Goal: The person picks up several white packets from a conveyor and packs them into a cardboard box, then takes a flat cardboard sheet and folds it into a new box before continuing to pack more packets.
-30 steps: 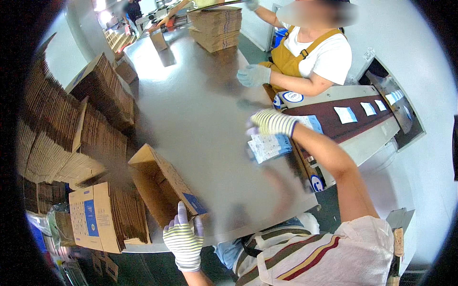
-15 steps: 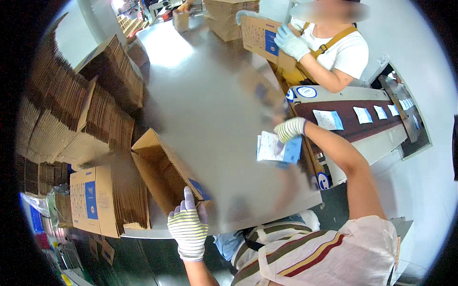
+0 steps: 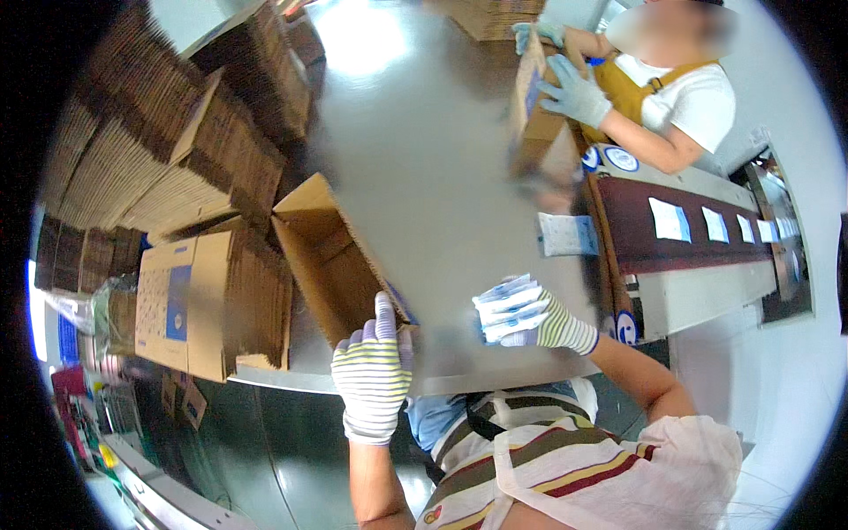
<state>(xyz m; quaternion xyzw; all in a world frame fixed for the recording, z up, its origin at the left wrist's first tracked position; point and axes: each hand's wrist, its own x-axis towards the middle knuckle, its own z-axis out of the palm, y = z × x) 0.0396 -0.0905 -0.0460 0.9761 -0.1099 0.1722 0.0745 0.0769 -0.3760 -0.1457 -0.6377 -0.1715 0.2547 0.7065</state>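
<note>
An open cardboard box [image 3: 331, 243] stands on the metal table in front of me, and nothing shows inside it. My left hand [image 3: 373, 380], in a striped glove, grips the near edge of this box, its index finger over the wall. In my right hand [image 3: 561, 322], gloved alike, is a small stack of white and blue packets [image 3: 511, 309], held above the table near its front edge. Beyond that hand a single white and blue packet [image 3: 568, 235] lies at the conveyor's end.
Tall stacks of flattened cartons [image 3: 203, 159] fill the left side. To the right, a dark red conveyor belt [image 3: 698, 252] carries several packets in a row. Across the metal table [image 3: 415, 168] a co-worker's gloved hands [image 3: 579, 93] hold a cardboard box [image 3: 534, 115].
My right hand has moved from the conveyor's end toward the table's front edge with the packets. Another packet has come off the belt. The co-worker has turned their box.
</note>
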